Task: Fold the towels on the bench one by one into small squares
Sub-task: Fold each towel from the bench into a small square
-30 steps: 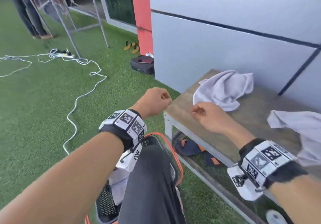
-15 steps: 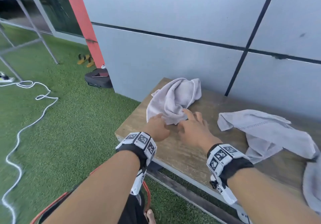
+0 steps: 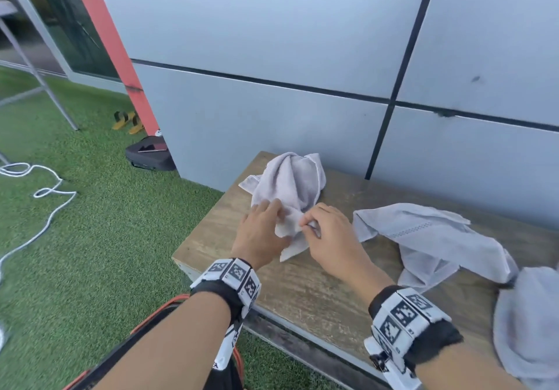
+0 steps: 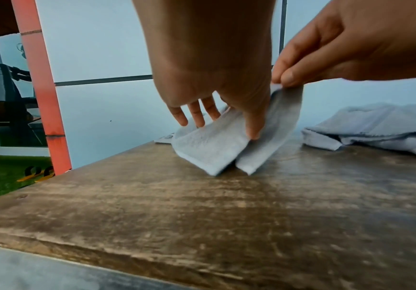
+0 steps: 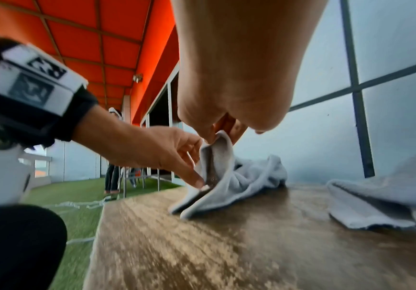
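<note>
A crumpled pale grey towel (image 3: 290,184) lies at the left end of the wooden bench (image 3: 302,293). My left hand (image 3: 279,223) holds its near flap between thumb and fingers; in the left wrist view the thumb sits in front of the towel (image 4: 209,149) and the fingers behind it. Just beside it, my right hand (image 3: 307,225) pinches the same towel's raised edge between thumb and forefinger (image 4: 286,76). The right wrist view shows that edge of the towel (image 5: 246,180) lifted off the wood. A second towel (image 3: 429,238) lies spread to the right, a third (image 3: 526,323) at the right edge.
A grey panelled wall (image 3: 272,111) runs close behind the bench. On the artificial grass to the left lie a white cable (image 3: 45,202), a black bag (image 3: 149,155) and yellow sandals (image 3: 127,120). A person (image 5: 111,176) stands far off by a metal table.
The view has swung right onto the bench. Both hands moved from the bench's front edge to the left towel, took hold of its near edge and raised it.
</note>
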`<state>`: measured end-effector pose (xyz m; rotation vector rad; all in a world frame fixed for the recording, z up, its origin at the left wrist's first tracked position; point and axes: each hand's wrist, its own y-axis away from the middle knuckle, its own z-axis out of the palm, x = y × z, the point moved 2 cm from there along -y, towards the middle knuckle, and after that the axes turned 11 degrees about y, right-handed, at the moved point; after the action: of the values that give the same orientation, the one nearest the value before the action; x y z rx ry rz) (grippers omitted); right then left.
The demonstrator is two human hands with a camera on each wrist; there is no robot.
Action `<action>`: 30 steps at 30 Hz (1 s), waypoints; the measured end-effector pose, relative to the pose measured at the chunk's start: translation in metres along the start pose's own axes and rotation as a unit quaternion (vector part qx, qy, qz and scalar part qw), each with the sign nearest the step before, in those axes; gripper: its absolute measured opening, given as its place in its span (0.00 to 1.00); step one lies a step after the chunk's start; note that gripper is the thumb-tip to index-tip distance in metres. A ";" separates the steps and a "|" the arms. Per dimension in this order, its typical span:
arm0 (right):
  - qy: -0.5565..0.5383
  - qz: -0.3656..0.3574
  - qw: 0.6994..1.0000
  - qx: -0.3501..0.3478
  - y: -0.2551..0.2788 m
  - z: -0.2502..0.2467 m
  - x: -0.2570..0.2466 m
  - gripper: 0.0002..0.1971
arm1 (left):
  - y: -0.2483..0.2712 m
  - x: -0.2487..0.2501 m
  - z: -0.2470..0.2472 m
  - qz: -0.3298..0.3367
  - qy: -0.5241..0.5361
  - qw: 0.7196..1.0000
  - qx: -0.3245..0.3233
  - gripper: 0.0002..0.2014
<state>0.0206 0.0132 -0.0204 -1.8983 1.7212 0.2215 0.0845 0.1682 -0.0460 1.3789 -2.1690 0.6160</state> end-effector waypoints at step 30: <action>0.057 0.258 0.959 0.104 0.135 -0.243 0.013 0.14 | 0.068 0.199 -0.035 0.144 0.106 0.979 -0.095 0.21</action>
<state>-0.1654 -0.1229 0.1356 -1.3070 2.2004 0.1193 -0.0452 0.0783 0.0972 0.8680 -2.2026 0.6106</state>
